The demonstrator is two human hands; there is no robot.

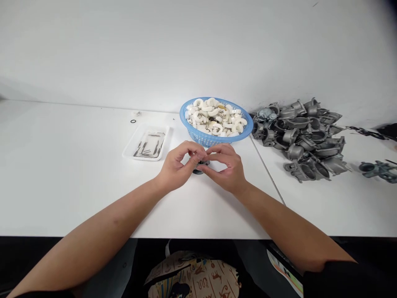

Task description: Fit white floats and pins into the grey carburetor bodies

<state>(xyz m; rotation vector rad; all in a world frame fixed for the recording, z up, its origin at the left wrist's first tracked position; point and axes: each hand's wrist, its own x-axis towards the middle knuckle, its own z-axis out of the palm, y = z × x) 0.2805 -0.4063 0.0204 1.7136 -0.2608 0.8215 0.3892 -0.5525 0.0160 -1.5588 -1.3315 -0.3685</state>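
My left hand [179, 165] and my right hand [226, 166] meet just above the white table [77, 186], in front of a blue basket [198, 136]. Both have their fingers curled and pinched together around a small dark grey metal part [201, 165] that sits between them at the table surface. Most of that part is hidden by my fingers. The basket holds several white curved plastic pieces [214, 116].
A heap of grey cast-metal housings [302, 138] lies to the right, with one more metal part [380, 169] near the right edge. A white tray [147, 142] with thin metal pins sits to the left, with a small black ring [133, 121] behind it. A seam [266, 169] splits the table.
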